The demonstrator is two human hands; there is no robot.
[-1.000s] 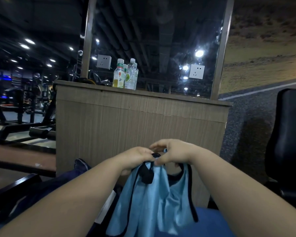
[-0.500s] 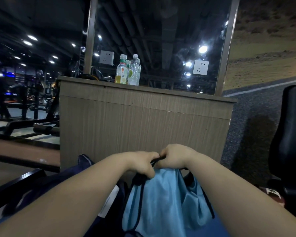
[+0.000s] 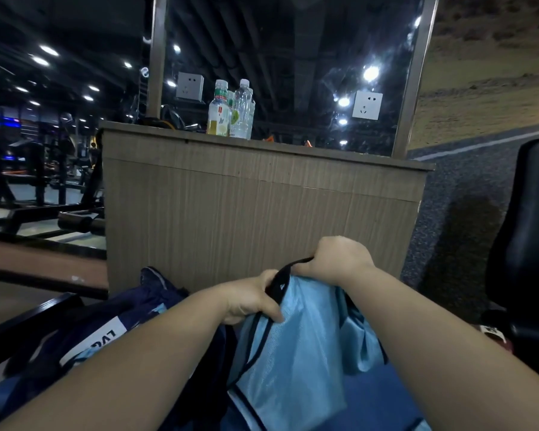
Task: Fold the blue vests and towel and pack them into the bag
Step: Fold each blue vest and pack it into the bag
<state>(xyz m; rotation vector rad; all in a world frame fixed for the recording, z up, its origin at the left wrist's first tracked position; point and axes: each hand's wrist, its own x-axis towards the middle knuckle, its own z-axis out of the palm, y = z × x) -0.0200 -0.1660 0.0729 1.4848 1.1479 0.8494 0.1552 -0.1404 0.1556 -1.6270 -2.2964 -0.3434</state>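
A light blue vest with black trim hangs in front of me, held up by its top edge. My left hand grips the black strap at the vest's upper left. My right hand grips the black trim at the upper right, a little higher and further away. A dark navy bag with a white label lies at the lower left, partly behind my left forearm. No towel shows in view.
A wooden counter stands right ahead with two bottles on top and a mirror panel behind. A black padded seat is at the right. Gym machines fill the left. A blue surface lies under the vest.
My hands have moved apart and to the right, spreading the vest's top edge. The right hand rose slightly; the vest now hangs wider.
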